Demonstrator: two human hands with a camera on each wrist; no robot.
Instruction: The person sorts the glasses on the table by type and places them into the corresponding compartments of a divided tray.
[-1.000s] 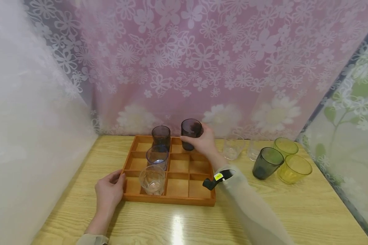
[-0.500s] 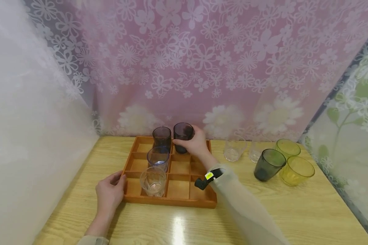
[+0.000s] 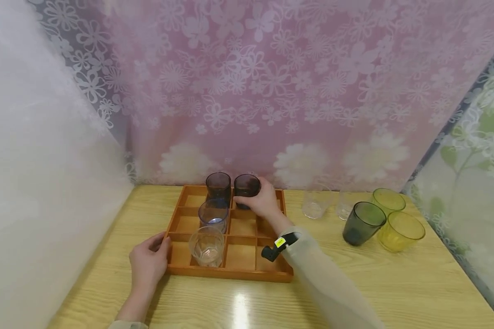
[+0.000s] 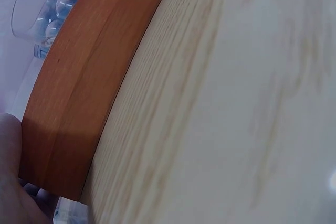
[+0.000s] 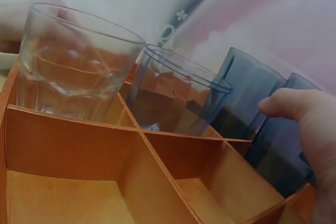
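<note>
My right hand (image 3: 265, 202) grips a dark tinted glass (image 3: 246, 183) upright in the back row of a wooden divided tray (image 3: 230, 273). In the right wrist view its thumb (image 5: 294, 103) lies across the near side of that glass. Another dark glass (image 3: 218, 183) stands just left of it. In front of that one come a blue-rimmed clear glass (image 3: 213, 214) and a plain clear glass (image 3: 207, 246), forming one column. With thumb and fingers, my left hand (image 3: 149, 260) holds the tray's left side near the front corner.
Right of the tray stand two clear glasses, one of them a clear glass (image 3: 313, 208) by the curtain. Further right are a dark green glass (image 3: 363, 224), a yellow glass (image 3: 401, 233) and a yellow-green glass (image 3: 389, 199). A flowered curtain (image 3: 247, 91) closes off the back.
The dark glass in my right hand has moved left and down into the back-row compartment beside the other dark glass. My left hand stays at the tray's side.
</note>
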